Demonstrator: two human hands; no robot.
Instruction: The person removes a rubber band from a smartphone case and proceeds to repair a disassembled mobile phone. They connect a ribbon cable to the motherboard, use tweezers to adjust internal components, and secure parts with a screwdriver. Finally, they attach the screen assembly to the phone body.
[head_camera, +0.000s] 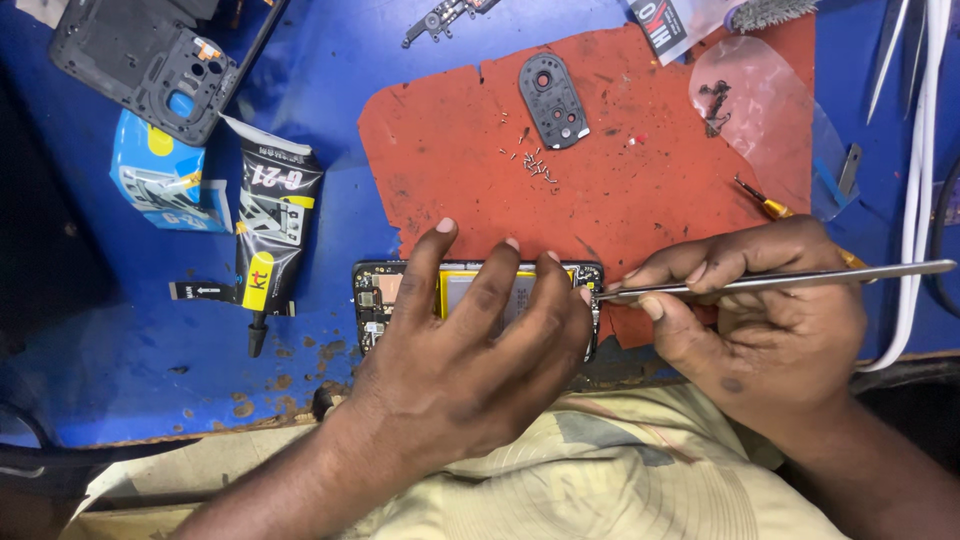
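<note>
Right grip (690, 285) on tweezers (780, 280), black glue tube (272, 215)

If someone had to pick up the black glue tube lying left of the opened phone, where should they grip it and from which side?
Probably across the flat, crumpled body of the black glue tube, coming from above, thumb and finger on its long edges. It lies flat with the nozzle toward the bench edge; the body is widest. The left hand is nearest.
</note>
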